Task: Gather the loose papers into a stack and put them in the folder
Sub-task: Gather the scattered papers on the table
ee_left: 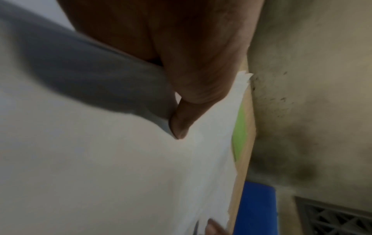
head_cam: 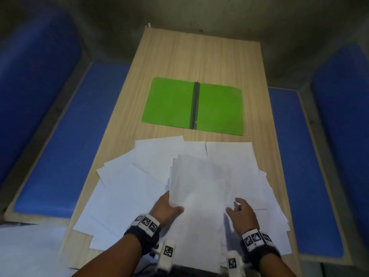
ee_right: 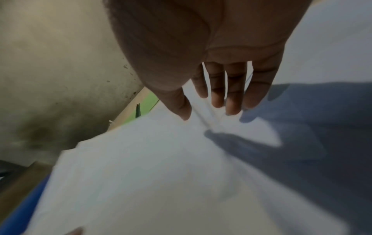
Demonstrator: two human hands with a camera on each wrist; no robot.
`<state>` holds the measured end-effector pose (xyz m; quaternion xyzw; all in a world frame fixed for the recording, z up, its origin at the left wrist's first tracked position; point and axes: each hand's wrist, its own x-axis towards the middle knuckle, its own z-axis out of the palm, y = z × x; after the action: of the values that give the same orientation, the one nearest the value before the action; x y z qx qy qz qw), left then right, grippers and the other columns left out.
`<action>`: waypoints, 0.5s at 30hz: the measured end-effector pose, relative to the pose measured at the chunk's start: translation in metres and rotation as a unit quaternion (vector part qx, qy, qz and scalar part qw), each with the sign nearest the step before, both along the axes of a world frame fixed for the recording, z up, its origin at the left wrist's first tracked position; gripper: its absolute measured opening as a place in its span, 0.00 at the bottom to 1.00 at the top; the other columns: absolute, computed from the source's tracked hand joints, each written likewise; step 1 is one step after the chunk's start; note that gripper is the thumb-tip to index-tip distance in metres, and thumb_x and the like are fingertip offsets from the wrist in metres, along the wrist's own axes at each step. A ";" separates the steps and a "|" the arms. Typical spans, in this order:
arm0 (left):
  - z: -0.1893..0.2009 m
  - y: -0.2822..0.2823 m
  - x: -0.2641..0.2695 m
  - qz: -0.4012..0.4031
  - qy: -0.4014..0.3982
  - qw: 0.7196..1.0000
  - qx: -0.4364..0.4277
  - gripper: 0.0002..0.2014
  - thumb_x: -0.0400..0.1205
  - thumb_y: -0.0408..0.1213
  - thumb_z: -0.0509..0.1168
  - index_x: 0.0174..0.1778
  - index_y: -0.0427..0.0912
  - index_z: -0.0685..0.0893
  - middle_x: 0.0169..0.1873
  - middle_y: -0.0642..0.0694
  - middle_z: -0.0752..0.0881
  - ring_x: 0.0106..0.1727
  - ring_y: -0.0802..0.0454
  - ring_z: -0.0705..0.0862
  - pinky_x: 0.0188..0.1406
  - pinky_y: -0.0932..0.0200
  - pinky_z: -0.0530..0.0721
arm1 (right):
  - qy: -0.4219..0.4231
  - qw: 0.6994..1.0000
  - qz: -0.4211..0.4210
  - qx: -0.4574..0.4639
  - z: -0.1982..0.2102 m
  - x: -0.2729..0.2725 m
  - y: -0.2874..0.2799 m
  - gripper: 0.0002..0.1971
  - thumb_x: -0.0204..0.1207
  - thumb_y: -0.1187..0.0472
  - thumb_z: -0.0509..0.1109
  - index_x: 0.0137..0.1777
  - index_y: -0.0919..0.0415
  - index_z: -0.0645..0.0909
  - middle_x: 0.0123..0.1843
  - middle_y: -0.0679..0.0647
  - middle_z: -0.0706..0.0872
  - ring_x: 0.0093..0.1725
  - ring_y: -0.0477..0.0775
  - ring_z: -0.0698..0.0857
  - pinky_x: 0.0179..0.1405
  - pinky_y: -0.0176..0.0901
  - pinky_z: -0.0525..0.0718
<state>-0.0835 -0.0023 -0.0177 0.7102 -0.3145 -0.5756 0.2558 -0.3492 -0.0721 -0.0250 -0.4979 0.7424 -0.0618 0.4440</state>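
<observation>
the left hand (head_cam: 164,206) is gripping the near left edge of a partly gathered stack of papers (head_cam: 199,186), thumb (ee_left: 179,125) pressing on top, the other fingers hidden beneath. the right hand (head_cam: 240,214) is hovering just above the stack's right side, fingers (ee_right: 233,98) straight and slightly spread, holding nothing. loose sheets (head_cam: 127,188) are lying fanned across the near half of the tabletop (head_cam: 179,56), some overhanging its edges. the green folder (head_cam: 193,105) is lying open and flat beyond the papers, apart from them.
</observation>
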 end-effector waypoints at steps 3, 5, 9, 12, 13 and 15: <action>0.013 0.021 0.040 0.123 0.059 0.989 -0.050 0.24 0.70 0.35 0.77 0.62 0.53 0.83 0.52 0.53 0.92 0.56 0.50 0.90 0.55 0.57 0.88 | -0.029 0.999 -0.029 -0.030 0.009 -0.001 -0.005 0.23 0.76 0.65 0.72 0.71 0.63 0.74 0.68 0.64 0.81 0.64 0.61 0.83 0.55 0.41 0.77; 0.016 0.045 0.076 0.209 0.079 0.973 -0.061 0.31 0.68 0.35 0.79 0.69 0.50 0.82 0.58 0.48 0.92 0.59 0.43 0.90 0.61 0.41 0.86 | -0.024 0.998 0.018 -0.060 0.016 0.009 -0.010 0.21 0.76 0.63 0.72 0.68 0.61 0.76 0.61 0.63 0.83 0.58 0.61 0.84 0.51 0.41 0.78; 0.020 0.097 0.140 0.309 0.017 0.950 -0.047 0.26 0.73 0.26 0.76 0.68 0.45 0.81 0.57 0.42 0.91 0.58 0.40 0.90 0.64 0.38 0.82 | -0.047 0.981 0.170 -0.074 0.023 0.066 -0.017 0.18 0.77 0.57 0.70 0.67 0.54 0.77 0.55 0.53 0.81 0.49 0.49 0.84 0.45 0.34 0.78; 0.020 0.136 0.174 0.337 -0.059 0.940 -0.015 0.24 0.77 0.23 0.73 0.67 0.43 0.81 0.55 0.41 0.88 0.59 0.39 0.85 0.64 0.42 0.77 | -0.044 0.951 0.301 -0.056 0.014 0.123 -0.016 0.24 0.75 0.52 0.71 0.71 0.53 0.73 0.61 0.52 0.78 0.59 0.52 0.82 0.59 0.41 0.80; 0.015 0.149 0.183 0.338 -0.082 0.938 0.005 0.25 0.77 0.24 0.74 0.69 0.42 0.80 0.57 0.40 0.87 0.60 0.38 0.85 0.64 0.42 0.77 | -0.016 0.937 0.344 -0.055 0.010 0.141 -0.014 0.26 0.75 0.50 0.71 0.72 0.53 0.72 0.66 0.54 0.77 0.65 0.56 0.79 0.66 0.47 0.78; 0.008 0.168 0.193 0.335 -0.107 0.935 0.044 0.25 0.75 0.28 0.76 0.68 0.42 0.81 0.59 0.36 0.88 0.61 0.36 0.86 0.65 0.39 0.79 | 0.061 0.917 0.389 -0.059 0.005 0.173 -0.007 0.28 0.74 0.47 0.69 0.72 0.55 0.71 0.70 0.55 0.74 0.70 0.59 0.73 0.70 0.55 0.74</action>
<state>0.1094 0.1655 -0.0098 0.8422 -0.0587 -0.3903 0.3672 -0.1762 -0.0796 -0.0197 -0.7754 0.5108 0.1032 0.3567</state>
